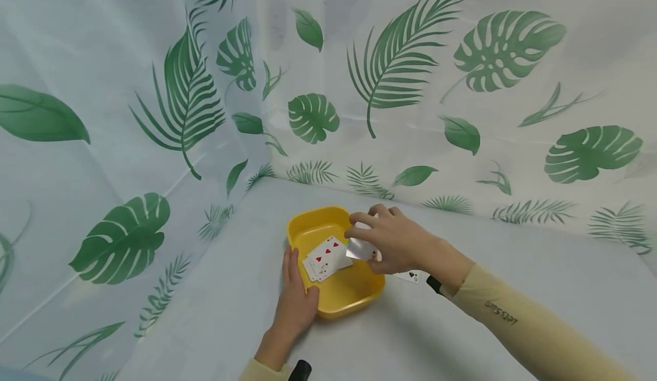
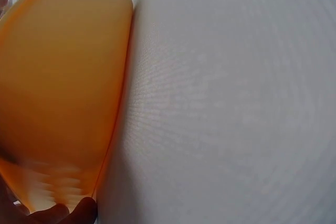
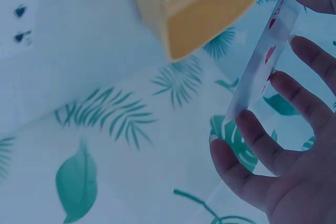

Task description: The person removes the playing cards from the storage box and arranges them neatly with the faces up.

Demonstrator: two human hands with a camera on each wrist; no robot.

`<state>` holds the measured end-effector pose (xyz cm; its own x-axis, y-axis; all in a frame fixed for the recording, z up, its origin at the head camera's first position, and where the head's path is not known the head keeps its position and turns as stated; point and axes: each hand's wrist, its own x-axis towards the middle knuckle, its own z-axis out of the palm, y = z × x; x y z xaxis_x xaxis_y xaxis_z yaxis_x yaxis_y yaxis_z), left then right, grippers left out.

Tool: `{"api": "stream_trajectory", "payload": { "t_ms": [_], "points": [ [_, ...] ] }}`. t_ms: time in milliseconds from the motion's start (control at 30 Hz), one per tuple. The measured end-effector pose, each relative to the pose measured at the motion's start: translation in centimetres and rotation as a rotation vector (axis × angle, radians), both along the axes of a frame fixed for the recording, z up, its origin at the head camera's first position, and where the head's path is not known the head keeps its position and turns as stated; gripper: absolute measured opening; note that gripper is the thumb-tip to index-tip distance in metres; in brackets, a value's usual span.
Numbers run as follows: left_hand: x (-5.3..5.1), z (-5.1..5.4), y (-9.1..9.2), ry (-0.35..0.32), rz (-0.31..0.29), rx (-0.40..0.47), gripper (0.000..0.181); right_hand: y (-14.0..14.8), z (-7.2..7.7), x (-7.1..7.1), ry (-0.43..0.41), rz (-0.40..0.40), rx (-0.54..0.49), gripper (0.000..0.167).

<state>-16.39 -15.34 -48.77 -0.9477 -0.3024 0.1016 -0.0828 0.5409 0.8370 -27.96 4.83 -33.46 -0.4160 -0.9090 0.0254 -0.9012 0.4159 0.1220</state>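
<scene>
A yellow tray (image 1: 354,290) stands on the white surface with several overlapping playing cards (image 1: 328,255) inside, a heart card on top. My left hand (image 1: 296,304) rests along its near left side; in the left wrist view fingertips (image 2: 79,212) touch the tray wall (image 2: 68,77). Above the tray's right part, my right hand (image 1: 392,241) holds a playing card (image 1: 362,248). The right wrist view shows that card (image 3: 265,56), with red hearts, tilted between the thumb and fingertips of the right hand (image 3: 294,124).
A spade card (image 1: 409,276) lies on the surface right of the tray, partly hidden by my right hand; it also shows in the right wrist view (image 3: 20,14). White sheeting with green leaf prints (image 1: 400,67) rises behind and at the left.
</scene>
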Motion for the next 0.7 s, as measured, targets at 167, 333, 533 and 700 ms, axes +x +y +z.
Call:
{"api": "stream_trajectory", "payload": {
  "t_ms": [167, 333, 533, 700],
  "points": [
    [0.0, 0.2, 0.0, 0.009, -0.001, 0.013, 0.087, 3.5, -0.2, 0.6, 0.006, -0.008, -0.038, 0.058],
    [0.1, 0.2, -0.1, 0.020, -0.005, 0.017, 0.087, 6.5, -1.3, 1.5, -0.001, 0.003, -0.068, 0.054],
    [0.2, 0.2, -0.2, 0.020, -0.008, 0.007, 0.087, 8.3, -3.6, 2.4, -0.033, 0.004, -0.082, 0.053],
    [0.2, 0.2, 0.0, 0.013, -0.009, 0.014, 0.087, 9.2, -5.8, 3.1, -0.091, -0.015, -0.078, 0.053]
  ]
}}
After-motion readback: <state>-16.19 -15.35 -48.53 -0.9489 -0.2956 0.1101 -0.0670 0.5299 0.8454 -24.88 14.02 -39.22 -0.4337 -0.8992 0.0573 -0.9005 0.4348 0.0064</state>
